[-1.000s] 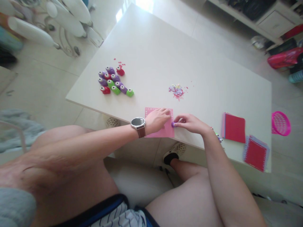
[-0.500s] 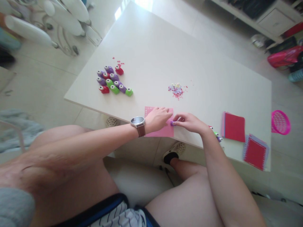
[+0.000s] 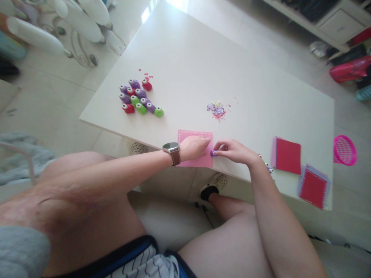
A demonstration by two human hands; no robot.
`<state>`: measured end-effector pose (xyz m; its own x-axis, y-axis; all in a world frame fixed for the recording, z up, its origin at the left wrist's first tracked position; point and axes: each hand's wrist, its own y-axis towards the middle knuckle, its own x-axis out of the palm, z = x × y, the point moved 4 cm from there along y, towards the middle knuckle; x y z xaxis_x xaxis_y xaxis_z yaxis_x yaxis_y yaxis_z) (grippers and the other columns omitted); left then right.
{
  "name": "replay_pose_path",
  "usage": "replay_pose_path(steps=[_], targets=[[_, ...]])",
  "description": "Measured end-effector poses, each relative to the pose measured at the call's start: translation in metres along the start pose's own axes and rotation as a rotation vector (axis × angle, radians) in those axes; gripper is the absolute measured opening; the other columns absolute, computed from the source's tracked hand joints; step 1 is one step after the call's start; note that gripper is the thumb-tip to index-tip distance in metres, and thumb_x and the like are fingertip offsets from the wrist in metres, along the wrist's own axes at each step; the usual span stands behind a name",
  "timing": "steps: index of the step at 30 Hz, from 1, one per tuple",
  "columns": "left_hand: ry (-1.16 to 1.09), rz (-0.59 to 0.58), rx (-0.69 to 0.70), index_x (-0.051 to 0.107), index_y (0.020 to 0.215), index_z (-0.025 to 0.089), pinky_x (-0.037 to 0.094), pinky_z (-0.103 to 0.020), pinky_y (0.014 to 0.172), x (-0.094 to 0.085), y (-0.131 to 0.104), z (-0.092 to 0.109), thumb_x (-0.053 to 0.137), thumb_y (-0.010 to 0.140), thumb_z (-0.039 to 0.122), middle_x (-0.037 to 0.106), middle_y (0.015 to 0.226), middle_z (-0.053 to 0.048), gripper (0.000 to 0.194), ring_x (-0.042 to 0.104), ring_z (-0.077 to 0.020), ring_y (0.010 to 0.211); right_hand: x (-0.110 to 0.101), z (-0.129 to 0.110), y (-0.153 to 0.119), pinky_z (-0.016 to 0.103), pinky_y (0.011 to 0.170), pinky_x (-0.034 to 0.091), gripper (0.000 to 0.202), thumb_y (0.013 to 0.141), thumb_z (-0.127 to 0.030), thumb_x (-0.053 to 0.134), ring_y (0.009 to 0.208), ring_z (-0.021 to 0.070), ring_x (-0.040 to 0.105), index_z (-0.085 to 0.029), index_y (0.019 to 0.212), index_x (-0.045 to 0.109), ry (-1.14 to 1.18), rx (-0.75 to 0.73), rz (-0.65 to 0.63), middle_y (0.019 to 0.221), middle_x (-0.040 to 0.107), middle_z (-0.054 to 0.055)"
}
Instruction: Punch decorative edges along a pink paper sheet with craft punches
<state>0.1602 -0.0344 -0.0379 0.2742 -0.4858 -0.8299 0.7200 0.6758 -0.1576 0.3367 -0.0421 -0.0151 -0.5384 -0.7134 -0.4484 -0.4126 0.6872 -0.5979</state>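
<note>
So the biggest thing here is a smooth off-white bench (image 3: pixel 185 69), sitting at an angle on pale, glossy floor tiles (image 3: pixel 252 23). There's a white cabinet (image 3: pixel 342 27) with its drawer shut over on the far right, and some crumpled grey fabric (image 3: pixel 23 148) at the near left. Down on the floor past the right end is a hot-pink mesh basket (image 3: pixel 344 150), round-rimmed and full of holes; can't tell what's in it.

On the bench toward the right there's a neat, squarish stack of red-topped paper (image 3: pixel 288 155), and just nearer is a second red-topped stack (image 3: pixel 313 191) with fancy punched edges. The pink sheet (image 3: pixel 203 160) is at the near side, with little cutouts along its far and left edges, and its near-left corner pokes out past the bench edge.

The left hand (image 3: pixel 194 148) lies across that sheet, fingers loosely extended and not gripping anything. The right hand (image 3: pixel 233 150) has its fingers pinched on a small purple craft punch (image 3: pixel 213 153), right at the sheet's right edge. Brown-strapped round watch (image 3: pixel 171 146) on the left wrist, btw.

Over to the left is a cluster of chunky, rounded plastic punches (image 3: pixel 135 101) in purple, red and green. A few smaller ones (image 3: pixel 269 168) peek out by the right forearm. Tiniest stuff: a pastel-and-pink confetti pile (image 3: pixel 218 110) beyond the sheet, plus loose red bits (image 3: pixel 146 75) just beyond the cluster.
</note>
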Motion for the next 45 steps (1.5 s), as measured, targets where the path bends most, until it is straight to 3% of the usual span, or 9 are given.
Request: replay_pose_path(steps=[11, 14, 19, 24, 30, 36, 41, 45], targets=[[-0.016, -0.018, -0.012, 0.070, 0.103, 0.016, 0.048, -0.030, 0.070, -0.004, 0.001, 0.004, 0.047, 0.098, 0.026, 0.075, 0.097, -0.010, 0.026, 0.070, -0.0223, 0.085, 0.005, -0.003, 0.006, 0.031, 0.075, 0.051, 0.028, 0.087, -0.046, 0.069, 0.083, 0.0193, 0.067, -0.020, 0.096, 0.072, 0.006, -0.073, 0.048, 0.096, 0.075, 0.006], [-0.026, -0.053, -0.021, 0.070, 0.101, 0.016, 0.047, -0.031, 0.067, -0.004, 0.003, 0.004, 0.054, 0.095, 0.038, 0.075, 0.096, -0.010, 0.027, 0.070, -0.0233, 0.083, 0.006, -0.005, 0.006, 0.030, 0.075, 0.051, 0.025, 0.086, -0.044, 0.069, 0.082, 0.0191, 0.068, -0.020, 0.094, 0.072, 0.011, -0.066, 0.062, 0.093, 0.075, 0.005], [-0.044, -0.060, -0.079, 0.069, 0.100, 0.017, 0.045, -0.032, 0.067, -0.005, 0.005, 0.004, 0.051, 0.094, 0.064, 0.075, 0.096, -0.010, 0.051, 0.069, -0.0243, 0.084, 0.007, -0.006, 0.008, 0.030, 0.073, 0.049, 0.014, 0.081, -0.032, 0.073, 0.079, 0.0191, 0.067, -0.019, 0.086, 0.069, 0.015, 0.019, 0.131, 0.085, 0.074, 0.004], [-0.024, -0.033, -0.109, 0.068, 0.093, 0.017, 0.039, -0.030, 0.066, -0.011, 0.002, 0.009, 0.052, 0.097, 0.056, 0.074, 0.091, -0.008, 0.042, 0.064, -0.0206, 0.080, 0.006, -0.008, 0.013, 0.027, 0.064, 0.044, 0.018, 0.076, -0.031, 0.077, 0.073, 0.0179, 0.063, -0.020, 0.075, 0.063, -0.107, 0.096, 0.186, 0.075, 0.070, 0.001], [-0.087, -0.090, -0.220, 0.067, 0.085, 0.018, 0.035, -0.029, 0.062, -0.014, 0.010, 0.006, 0.064, 0.088, 0.059, 0.071, 0.086, -0.006, 0.041, 0.060, -0.0181, 0.075, 0.008, -0.013, 0.021, 0.027, 0.056, 0.037, 0.028, 0.070, -0.032, 0.082, 0.064, 0.0147, 0.056, -0.020, 0.066, 0.057, -0.250, 0.138, 0.217, 0.066, 0.064, -0.001], [-0.080, -0.238, -0.159, 0.068, 0.082, 0.018, 0.038, -0.030, 0.061, -0.016, 0.018, -0.001, 0.062, 0.083, 0.064, 0.070, 0.080, -0.005, 0.047, 0.060, -0.0190, 0.070, -0.002, -0.009, 0.016, 0.025, 0.064, 0.045, 0.022, 0.074, -0.030, 0.083, 0.076, 0.0164, 0.064, -0.018, 0.082, 0.066, -0.163, 0.142, 0.147, 0.085, 0.073, 0.003], [0.019, -0.181, -0.083, 0.066, 0.098, 0.017, 0.045, -0.031, 0.070, -0.013, 0.011, 0.000, 0.069, 0.080, 0.038, 0.074, 0.100, -0.009, 0.027, 0.066, -0.0236, 0.086, -0.014, 0.002, -0.003, 0.027, 0.074, 0.050, 0.024, 0.083, -0.039, 0.076, 0.084, 0.0188, 0.067, -0.018, 0.091, 0.069, -0.100, 0.149, 0.173, 0.093, 0.075, 0.006], [0.040, -0.160, -0.071, 0.064, 0.096, 0.018, 0.048, -0.032, 0.073, -0.007, 0.006, -0.001, 0.071, 0.079, 0.032, 0.074, 0.101, -0.009, 0.023, 0.068, -0.0254, 0.090, -0.007, 0.000, -0.006, 0.026, 0.071, 0.048, 0.027, 0.073, -0.027, 0.081, 0.081, 0.0178, 0.065, -0.019, 0.096, 0.068, -0.134, 0.076, 0.201, 0.092, 0.073, 0.005]])
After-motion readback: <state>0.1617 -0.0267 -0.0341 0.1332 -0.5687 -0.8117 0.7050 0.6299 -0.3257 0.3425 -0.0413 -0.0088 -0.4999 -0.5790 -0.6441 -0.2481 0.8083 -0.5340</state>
